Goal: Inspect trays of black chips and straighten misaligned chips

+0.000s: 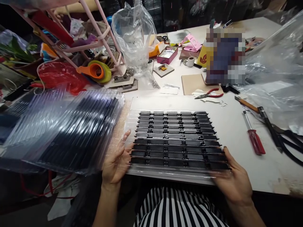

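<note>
Between my two hands is a clear plastic tray [142, 170] with several rows of long black comb-toothed parts [176, 137] lying in it. My left hand [118, 162] grips the tray's left edge, its fingers partly seen through the clear plastic. At the front right corner my right hand [235, 179] is closed on the tray, thumb on the upper side; its lower fingers are blurred and partly hidden. The tray is over the front part of the white table, close to my striped top.
Left lies a stack of clear trays [80, 132] with dark parts. On the right are a red-handled screwdriver [254, 138], a hammer [267, 126] and black-handled scissors [288, 138]. Behind the tray are red pliers [210, 94], a cardboard piece [195, 83] and a pink rack [94, 28].
</note>
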Demonstrator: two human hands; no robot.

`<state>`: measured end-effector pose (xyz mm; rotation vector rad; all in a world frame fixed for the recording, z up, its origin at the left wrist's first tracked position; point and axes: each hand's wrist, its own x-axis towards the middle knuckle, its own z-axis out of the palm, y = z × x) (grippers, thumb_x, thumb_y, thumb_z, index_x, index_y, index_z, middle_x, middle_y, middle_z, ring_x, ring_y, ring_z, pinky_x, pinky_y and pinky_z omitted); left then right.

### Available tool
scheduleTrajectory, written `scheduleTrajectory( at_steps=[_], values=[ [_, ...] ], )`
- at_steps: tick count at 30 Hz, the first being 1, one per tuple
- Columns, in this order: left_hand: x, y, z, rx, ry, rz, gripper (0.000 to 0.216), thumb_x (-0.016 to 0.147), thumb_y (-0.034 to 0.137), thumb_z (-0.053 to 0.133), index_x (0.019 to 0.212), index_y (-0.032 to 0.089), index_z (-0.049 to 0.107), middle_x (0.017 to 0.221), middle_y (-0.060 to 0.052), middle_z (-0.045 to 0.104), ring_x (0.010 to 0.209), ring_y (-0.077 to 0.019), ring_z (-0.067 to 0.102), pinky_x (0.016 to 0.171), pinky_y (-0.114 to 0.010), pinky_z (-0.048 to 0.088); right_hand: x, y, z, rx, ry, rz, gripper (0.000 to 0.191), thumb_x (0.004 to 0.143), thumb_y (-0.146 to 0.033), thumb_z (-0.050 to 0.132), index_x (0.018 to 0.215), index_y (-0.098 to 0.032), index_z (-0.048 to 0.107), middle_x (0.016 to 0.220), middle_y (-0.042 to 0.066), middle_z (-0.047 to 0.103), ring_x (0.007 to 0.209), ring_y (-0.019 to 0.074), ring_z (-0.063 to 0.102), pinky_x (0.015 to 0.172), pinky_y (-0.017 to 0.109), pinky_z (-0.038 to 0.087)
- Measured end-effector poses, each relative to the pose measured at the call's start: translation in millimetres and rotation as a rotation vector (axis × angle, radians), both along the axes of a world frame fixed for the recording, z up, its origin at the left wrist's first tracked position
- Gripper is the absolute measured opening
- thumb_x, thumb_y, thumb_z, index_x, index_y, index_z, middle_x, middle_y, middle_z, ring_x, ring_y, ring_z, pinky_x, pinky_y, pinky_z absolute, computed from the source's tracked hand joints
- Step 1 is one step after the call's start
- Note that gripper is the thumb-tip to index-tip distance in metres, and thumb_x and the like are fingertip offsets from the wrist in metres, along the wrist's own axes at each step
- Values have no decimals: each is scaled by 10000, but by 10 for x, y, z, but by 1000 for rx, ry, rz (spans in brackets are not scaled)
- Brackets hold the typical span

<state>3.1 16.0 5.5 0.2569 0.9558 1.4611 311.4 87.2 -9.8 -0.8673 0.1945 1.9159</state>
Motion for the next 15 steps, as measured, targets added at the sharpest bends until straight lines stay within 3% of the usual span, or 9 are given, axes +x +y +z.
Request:
scheduleTrajectory(
  at_steps=[6,15],
  values=[
    [-4,-12,-21,16,50,10,647,840,100,412,1462,224,279,1094,-110,691,1088,-255,619,981,-460,451,10,-20,-59,45,44,-14,210,862,-157,556,969,-258,706,948,-28,746,920,120,693,942,292,519],
    [-5,-16,-37,37,49,11,669,826,105,440,1467,180,262,1127,-140,678,1100,-272,612,982,-466,448,-4,-10,-33,-7,34,-38,270,919,-187,460,1025,-256,699,1009,2,734,932,123,689,850,266,564]
  ],
)
